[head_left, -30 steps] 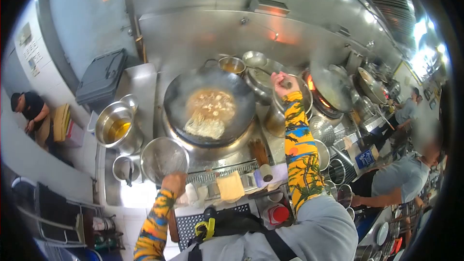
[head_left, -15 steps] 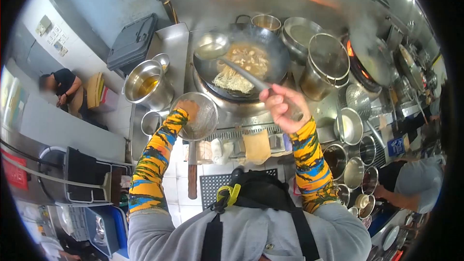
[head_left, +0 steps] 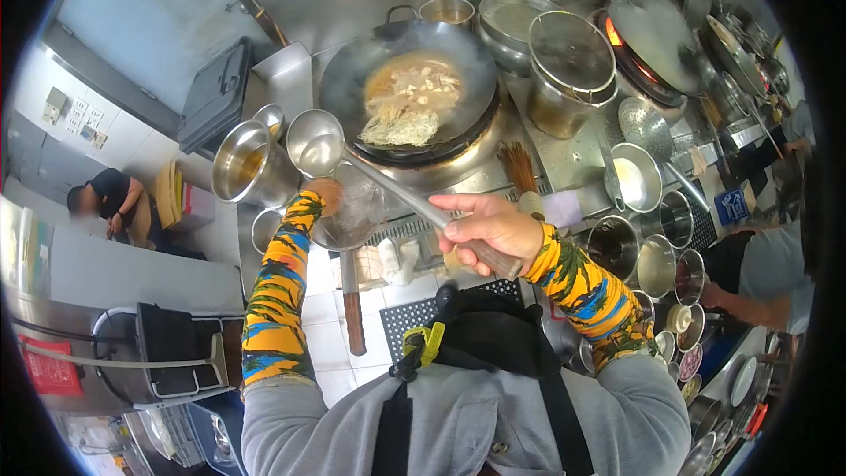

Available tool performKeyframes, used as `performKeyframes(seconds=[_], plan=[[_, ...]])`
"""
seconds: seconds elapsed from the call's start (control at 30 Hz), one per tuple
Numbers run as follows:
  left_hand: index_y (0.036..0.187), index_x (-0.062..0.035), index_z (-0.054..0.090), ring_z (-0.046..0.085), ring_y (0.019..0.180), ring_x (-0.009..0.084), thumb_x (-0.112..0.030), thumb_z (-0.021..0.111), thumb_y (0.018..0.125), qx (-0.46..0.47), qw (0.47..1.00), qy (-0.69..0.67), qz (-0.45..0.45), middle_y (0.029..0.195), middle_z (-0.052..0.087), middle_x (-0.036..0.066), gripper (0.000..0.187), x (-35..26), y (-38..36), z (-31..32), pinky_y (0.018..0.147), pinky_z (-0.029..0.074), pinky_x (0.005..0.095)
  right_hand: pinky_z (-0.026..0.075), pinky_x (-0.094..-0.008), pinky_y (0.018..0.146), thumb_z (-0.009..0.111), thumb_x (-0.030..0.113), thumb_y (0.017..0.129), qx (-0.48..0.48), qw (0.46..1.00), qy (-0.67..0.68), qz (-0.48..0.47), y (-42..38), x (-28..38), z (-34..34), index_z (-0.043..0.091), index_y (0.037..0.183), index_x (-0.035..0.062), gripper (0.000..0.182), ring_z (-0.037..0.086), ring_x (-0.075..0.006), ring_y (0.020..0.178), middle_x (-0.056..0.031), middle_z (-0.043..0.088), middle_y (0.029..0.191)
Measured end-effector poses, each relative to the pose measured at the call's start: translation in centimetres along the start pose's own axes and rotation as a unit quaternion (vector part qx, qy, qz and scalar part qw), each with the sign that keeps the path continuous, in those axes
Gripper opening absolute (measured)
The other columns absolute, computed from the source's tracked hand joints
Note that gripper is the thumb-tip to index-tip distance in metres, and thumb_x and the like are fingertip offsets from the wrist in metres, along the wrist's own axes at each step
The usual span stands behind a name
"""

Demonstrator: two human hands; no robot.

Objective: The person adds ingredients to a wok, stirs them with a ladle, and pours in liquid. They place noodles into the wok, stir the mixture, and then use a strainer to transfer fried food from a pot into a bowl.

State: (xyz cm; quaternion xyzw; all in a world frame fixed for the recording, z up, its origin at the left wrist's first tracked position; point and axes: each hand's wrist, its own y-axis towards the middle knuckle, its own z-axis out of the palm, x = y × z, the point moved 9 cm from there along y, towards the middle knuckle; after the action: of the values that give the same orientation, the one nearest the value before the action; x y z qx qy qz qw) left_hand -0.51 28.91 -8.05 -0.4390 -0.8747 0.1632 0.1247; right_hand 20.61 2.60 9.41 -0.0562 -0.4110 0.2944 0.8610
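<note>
The ladle looks stiff and heavy; the right hand wraps its handle, a good spot. Can't tell if the left hand grips.

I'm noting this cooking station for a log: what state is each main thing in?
Ladle: held aslant.
Right hand: closed around the ladle.
Left hand: at the long-handled round utensil, grip unclear.
Nearest wok: uncovered, holding broth.
Noodles: clumped.
Tall pot at left: uncovered, holding yellowish liquid.
Bin: lid shut.
Burner at right: glowing orange.
</note>
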Motion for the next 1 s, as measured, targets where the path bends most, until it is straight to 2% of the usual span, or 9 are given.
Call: performKeyframes(seconds=[0.07, 0.2, 0.33, 0.43, 0.57, 0.7, 0.8, 0.87, 1.0], plan=[[0.095, -0.0098, 0.068, 0.063, 0.097, 0.0360, -0.014, 0.053, 0.076, -0.024, 0.998, -0.018, 0.053, 0.101, 0.067, 0.016, 0.025, 0.2, 0.1, 0.2, 0.087, 0.051, 0.0423, 0.047, -0.0240, 0.044, 0.055, 0.005, 0.089, -0.025, 0.997, -0.073, -0.011, -0.4, -0.5, -0.1, 0.020, 0.148, 0.0040, 0.069, 0.055, -0.0100, 0.055, -0.0077, 0.058, 0.078], [0.093, -0.0115, 0.068, 0.064, 0.094, 0.0322, -0.014, 0.052, 0.078, -0.047, 0.994, -0.026, -0.091, 0.098, 0.068, 0.014, 0.022, 2.1, 0.7, 0.1, 0.085, 0.051, 0.0401, 0.046, -0.0222, 0.049, 0.054, 0.008, 0.090, -0.050, 0.944, -0.322, -0.040, -2.1, -0.7, 0.8, 0.027, 0.148, 0.0095, 0.064, 0.053, -0.0064, 0.057, -0.0025, 0.056, 0.066], [0.092, -0.0115, 0.067, 0.065, 0.091, 0.0311, -0.020, 0.057, 0.078, -0.097, 0.976, -0.171, -0.093, 0.095, 0.068, 0.013, 0.019, 2.4, -0.4, -0.3, 0.080, 0.052, 0.0401, 0.046, -0.0237, 0.069, 0.055, 0.005, 0.088, -0.043, 0.877, -0.461, -0.129, -3.6, -0.1, 1.1, 0.029, 0.147, 0.0058, 0.065, 0.054, -0.0074, 0.072, -0.0031, 0.060, 0.081], [0.093, -0.0126, 0.067, 0.064, 0.093, 0.0302, -0.024, 0.061, 0.076, -0.099, 0.950, -0.208, -0.208, 0.096, 0.068, 0.012, 0.022, 2.9, -1.6, -0.4, 0.079, 0.053, 0.0402, 0.046, -0.0235, 0.071, 0.055, 0.005, 0.088, -0.064, 0.919, -0.374, -0.106, -4.4, 0.0, 0.2, 0.030, 0.146, 0.0056, 0.063, 0.053, -0.0067, 0.073, -0.0029, 0.061, 0.081], [0.085, -0.0134, 0.069, 0.065, 0.086, 0.0340, -0.031, 0.066, 0.074, -0.079, 0.983, 0.051, -0.159, 0.087, 0.068, 0.015, 0.020, 4.5, 0.1, 7.0, 0.080, 0.053, 0.0428, 0.045, -0.0229, 0.065, 0.058, 0.006, 0.089, -0.108, 0.898, -0.397, -0.156, -6.1, 1.0, -2.5, 0.033, 0.145, 0.0058, 0.062, 0.052, -0.0058, 0.069, -0.0003, 0.057, 0.076], [0.087, -0.0110, 0.068, 0.064, 0.090, 0.0344, -0.024, 0.066, 0.078, -0.200, 0.950, -0.152, -0.184, 0.090, 0.065, 0.015, 0.016, 0.6, -3.2, -4.8, 0.077, 0.052, 0.0428, 0.044, -0.0230, 0.056, 0.060, 0.005, 0.086, -0.223, 0.903, -0.353, -0.098, -8.1, 2.6, -6.1, 0.036, 0.144, 0.0066, 0.063, 0.051, -0.0058, 0.062, 0.0012, 0.054, 0.072], [0.085, -0.0087, 0.067, 0.063, 0.085, 0.0353, -0.016, 0.059, 0.082, -0.407, 0.888, -0.212, -0.047, 0.089, 0.065, 0.015, 0.011, -3.7, -3.3, -14.0, 0.075, 0.051, 0.0430, 0.043, -0.0232, 0.051, 0.059, 0.005, 0.085, -0.275, 0.870, -0.383, -0.149, -5.7, 5.2, -9.3, 0.037, 0.143, 0.0052, 0.063, 0.051, -0.0072, 0.055, -0.0006, 0.056, 0.070], [0.088, -0.0102, 0.066, 0.060, 0.082, 0.0364, -0.018, 0.057, 0.083, -0.370, 0.915, -0.153, 0.048, 0.084, 0.061, 0.015, 0.013, -5.9, 0.2, -15.8, 0.072, 0.049, 0.0446, 0.043, -0.0237, 0.048, 0.059, 0.007, 0.085, -0.313, 0.844, -0.394, -0.182, -3.2, 6.2, -12.4, 0.036, 0.144, 0.0049, 0.063, 0.051, -0.0080, 0.052, -0.0014, 0.056, 0.069], [0.092, -0.0107, 0.069, 0.063, 0.095, 0.0352, -0.013, 0.063, 0.071, -0.193, 0.977, -0.086, 0.014, 0.099, 0.066, 0.017, 0.022, -7.3, 7.2, -14.8, 0.084, 0.051, 0.0441, 0.045, -0.0277, 0.048, 0.060, 0.009, 0.083, -0.393, 0.815, -0.375, -0.201, 1.4, 6.7, -15.3, 0.039, 0.142, 0.0036, 0.063, 0.054, -0.0104, 0.053, -0.0031, 0.058, 0.070]])
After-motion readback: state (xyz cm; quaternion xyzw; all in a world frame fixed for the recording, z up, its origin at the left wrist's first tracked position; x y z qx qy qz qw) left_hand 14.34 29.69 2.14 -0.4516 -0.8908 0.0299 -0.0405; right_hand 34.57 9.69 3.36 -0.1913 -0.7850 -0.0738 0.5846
